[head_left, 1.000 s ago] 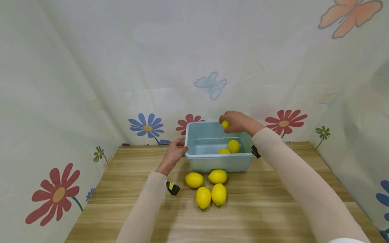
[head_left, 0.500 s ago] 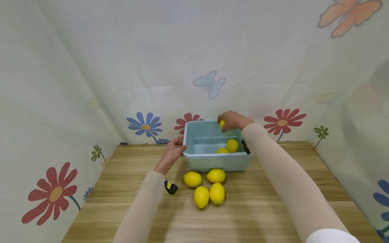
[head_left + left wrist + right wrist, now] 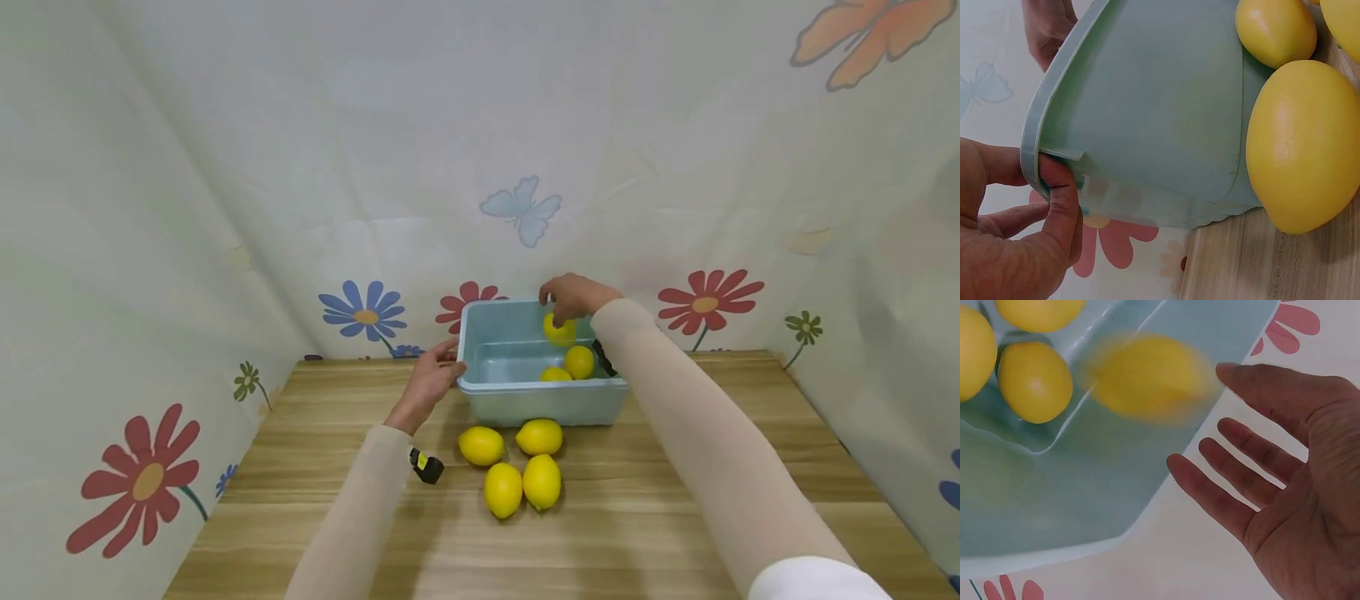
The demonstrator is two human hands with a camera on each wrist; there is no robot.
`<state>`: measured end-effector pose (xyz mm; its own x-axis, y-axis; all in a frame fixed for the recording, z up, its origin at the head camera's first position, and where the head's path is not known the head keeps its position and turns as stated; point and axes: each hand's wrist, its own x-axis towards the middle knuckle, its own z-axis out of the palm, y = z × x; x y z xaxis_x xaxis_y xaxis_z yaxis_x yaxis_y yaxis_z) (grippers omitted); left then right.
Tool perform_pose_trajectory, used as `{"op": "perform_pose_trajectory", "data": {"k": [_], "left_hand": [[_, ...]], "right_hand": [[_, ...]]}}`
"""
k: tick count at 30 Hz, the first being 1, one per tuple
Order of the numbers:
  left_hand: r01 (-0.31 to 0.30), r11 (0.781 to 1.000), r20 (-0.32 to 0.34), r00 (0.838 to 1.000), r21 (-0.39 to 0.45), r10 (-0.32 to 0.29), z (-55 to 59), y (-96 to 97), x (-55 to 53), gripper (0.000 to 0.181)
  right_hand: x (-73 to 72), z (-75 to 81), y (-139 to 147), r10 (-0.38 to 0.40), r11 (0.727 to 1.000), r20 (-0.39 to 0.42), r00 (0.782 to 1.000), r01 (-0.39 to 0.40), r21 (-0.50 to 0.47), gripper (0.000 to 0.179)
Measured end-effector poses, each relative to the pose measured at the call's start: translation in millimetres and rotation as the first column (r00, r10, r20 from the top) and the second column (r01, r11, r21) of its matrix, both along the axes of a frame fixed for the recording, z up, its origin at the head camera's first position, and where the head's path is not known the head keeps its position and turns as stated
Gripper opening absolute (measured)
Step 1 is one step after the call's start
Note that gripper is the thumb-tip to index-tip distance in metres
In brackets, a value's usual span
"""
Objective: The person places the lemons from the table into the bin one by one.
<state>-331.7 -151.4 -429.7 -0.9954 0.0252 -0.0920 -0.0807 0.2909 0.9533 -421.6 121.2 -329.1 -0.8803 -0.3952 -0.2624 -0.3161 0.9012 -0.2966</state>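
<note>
A light blue plastic bin (image 3: 543,407) stands on the wooden table. My left hand (image 3: 427,383) grips its left rim, thumb and fingers on either side of the edge, as the left wrist view shows. Over the bin's far right part is my right hand (image 3: 576,295), its fingers spread and holding nothing. A lemon (image 3: 1150,378), blurred by motion, drops just off those fingertips inside the bin. More lemons (image 3: 1035,381) lie on the bin floor; the head view shows them partly behind the front wall. Several lemons (image 3: 503,489) rest on the table before the bin.
The wooden table (image 3: 645,533) meets a pale curtain (image 3: 420,167) printed with flowers and butterflies, close behind the bin and along both sides. A small black camera (image 3: 427,466) sits on the left wrist, near the leftmost lemon.
My right hand has let go of the lemon it held above the bin, and the lemon now falls inside. That hand had shifted slightly left. The left hand stays on the rim.
</note>
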Motion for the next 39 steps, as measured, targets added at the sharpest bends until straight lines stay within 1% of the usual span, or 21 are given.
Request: {"op": "perform_pose_trajectory", "data": {"k": [4, 9, 13, 17, 22, 26, 30, 34, 39], "left_hand": [[0.001, 1.000, 0.006, 1.000, 0.003, -0.001, 0.3, 0.3, -0.9, 0.053], [-0.001, 1.000, -0.002, 1.000, -0.004, 0.001, -0.8, 1.3, -0.5, 0.053], [0.007, 1.000, -0.003, 1.000, 0.000, -0.007, -0.4, 1.7, 0.5, 0.053], [0.005, 1.000, -0.009, 1.000, 0.002, -0.005, 0.5, 1.2, 1.1, 0.052], [0.006, 1.000, -0.006, 1.000, -0.002, -0.006, 1.6, 1.1, 1.7, 0.053], [0.005, 1.000, -0.001, 1.000, 0.002, -0.005, 2.7, 1.6, 2.8, 0.053], [-0.003, 1.000, 0.003, 1.000, 0.002, 0.003, 1.4, 1.8, 2.4, 0.051], [-0.008, 1.000, 0.002, 1.000, 0.002, 0.008, -0.4, 1.1, 1.1, 0.051], [-0.009, 1.000, 0.000, 1.000, 0.002, 0.009, -0.9, 0.7, 0.8, 0.051]], "right_hand": [[3.4, 3.0, -1.6, 0.001, 1.000, -0.009, 1.000, -0.001, -0.009, 0.046], [10.0, 6.6, -4.0, 0.042, 0.999, -0.029, 0.999, -0.042, 0.001, 0.044], [16.3, 13.3, -4.5, 0.093, 0.996, -0.089, 0.992, -0.092, 0.018, 0.043], [22.8, 22.5, -4.0, 0.135, 0.991, -0.176, 0.975, -0.134, 0.019, 0.042], [34.3, 30.1, -0.2, 0.135, 0.990, -0.219, 0.966, -0.143, -0.019, 0.043], [43.9, 28.6, 5.3, 0.123, 0.989, -0.237, 0.964, -0.137, -0.046, 0.043], [52.6, 22.2, 12.4, 0.124, 0.989, -0.263, 0.957, -0.142, -0.048, 0.043], [62.3, 17.3, 18.6, 0.134, 0.984, -0.309, 0.942, -0.163, -0.068, 0.043], [76.6, 17.4, 25.5, 0.126, 0.982, -0.355, 0.926, -0.166, -0.085, 0.043]]}}
